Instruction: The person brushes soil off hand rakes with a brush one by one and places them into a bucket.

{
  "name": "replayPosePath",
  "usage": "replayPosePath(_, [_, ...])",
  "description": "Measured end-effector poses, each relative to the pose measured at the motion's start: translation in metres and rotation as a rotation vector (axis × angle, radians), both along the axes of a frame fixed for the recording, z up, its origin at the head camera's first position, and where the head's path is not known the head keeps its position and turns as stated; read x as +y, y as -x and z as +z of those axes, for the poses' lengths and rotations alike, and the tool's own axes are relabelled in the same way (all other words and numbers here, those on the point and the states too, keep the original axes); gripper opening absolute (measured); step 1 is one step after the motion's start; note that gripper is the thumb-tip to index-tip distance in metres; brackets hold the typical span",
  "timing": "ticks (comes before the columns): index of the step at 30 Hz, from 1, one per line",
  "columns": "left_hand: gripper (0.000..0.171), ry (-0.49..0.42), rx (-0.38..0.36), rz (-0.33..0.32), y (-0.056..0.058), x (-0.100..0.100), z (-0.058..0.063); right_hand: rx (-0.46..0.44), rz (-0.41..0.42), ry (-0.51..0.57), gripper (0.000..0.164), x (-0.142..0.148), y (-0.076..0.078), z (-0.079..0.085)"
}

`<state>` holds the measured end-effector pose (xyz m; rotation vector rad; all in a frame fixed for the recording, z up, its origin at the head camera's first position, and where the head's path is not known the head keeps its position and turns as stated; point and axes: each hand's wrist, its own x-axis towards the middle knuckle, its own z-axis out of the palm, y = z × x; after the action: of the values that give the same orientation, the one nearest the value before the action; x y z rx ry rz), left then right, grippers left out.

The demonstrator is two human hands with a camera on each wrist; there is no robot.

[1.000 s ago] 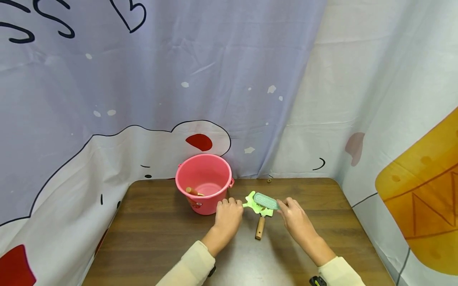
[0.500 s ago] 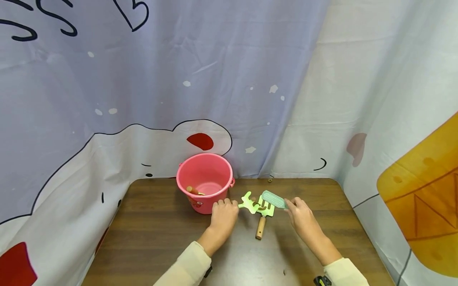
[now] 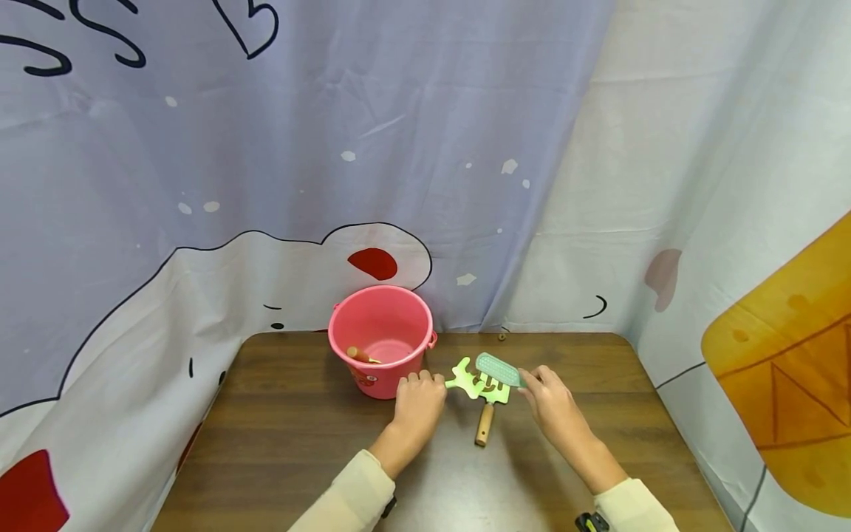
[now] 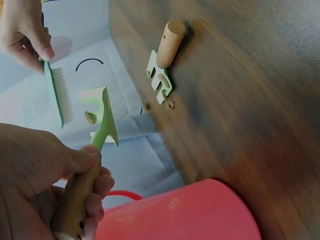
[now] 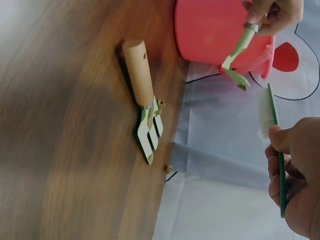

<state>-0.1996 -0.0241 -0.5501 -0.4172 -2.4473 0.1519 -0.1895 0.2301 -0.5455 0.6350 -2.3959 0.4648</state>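
Your left hand (image 3: 419, 405) grips a hand rake (image 3: 465, 380), your right hand (image 3: 555, 406) a green brush (image 3: 499, 369), both above the bench (image 3: 279, 443), right of the pink bucket (image 3: 399, 379). Black S-shaped lettering (image 3: 106, 32) marks the curtain (image 3: 432, 111) far left.

Wood-grain table (image 3: 286, 451), far corners rounded. Lilac-and-white curtain (image 3: 439, 111) behind, creased; prints include black-outlined heart (image 3: 247, 26), red oval (image 3: 374, 264), orange-yellow shape (image 3: 791, 369) at right.

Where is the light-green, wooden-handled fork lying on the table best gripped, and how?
Probably by its round wooden handle, from above on the near side: it points toward the bottom of the head view, uncovered, while the flat green tines point away with brown bits about them.
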Motion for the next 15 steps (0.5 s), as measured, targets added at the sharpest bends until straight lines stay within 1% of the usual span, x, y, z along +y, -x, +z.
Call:
replayPosePath(4, [0.015, -0.003, 0.007, -0.004, 0.000, 0.003, -0.001, 0.000, 0.020, -0.017, 0.038, -0.008, -0.001, 0.000])
replayPosePath(11, [0.014, -0.003, -0.017, -0.010, -0.001, 0.008, 0.002, 0.027, 0.014, -0.091, 0.041, -0.025, -0.003, -0.004])
replayPosePath(15, [0.014, -0.008, -0.016, -0.009, -0.001, 0.010, 0.003, 0.039, 0.010, -0.125, 0.041, -0.030, -0.005, -0.004])
